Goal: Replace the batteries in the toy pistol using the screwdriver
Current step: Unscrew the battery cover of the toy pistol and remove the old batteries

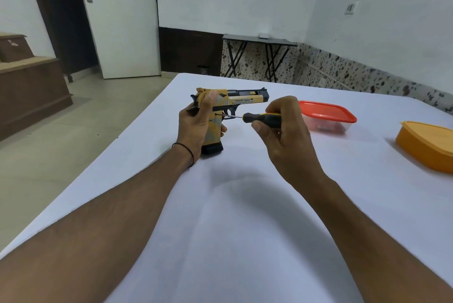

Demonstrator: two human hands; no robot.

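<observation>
Head view. The left hand (pixel 196 126) grips the toy pistol (pixel 245 100) by its handle, fingers curled round the rear and far side, with the thumb (pixel 210 97) laid up along the near face toward the slide. The pistol stands upright in this grip, barrel pointing toward the right hand. Its dark magazine base (pixel 212 148) projects below the left palm, at or just above the white table (pixel 220 216); contact cannot be judged. A thin dark band (pixel 187 153) circles the left wrist.

The right hand (pixel 286 131) is closed round the black-and-yellow handle of the screwdriver (pixel 262 119), pinching it between the thumb below and the curled fingers above. The shaft runs level from this hand toward the left hand, and its tip meets a small screw hole (pixel 215 114) in the upper grip, just beside the left thumb.

Just beyond the right hand's knuckles lies a clear container with a red lid (pixel 328 111). An orange container (pixel 426 145) sits well to the outer side of the right hand.
</observation>
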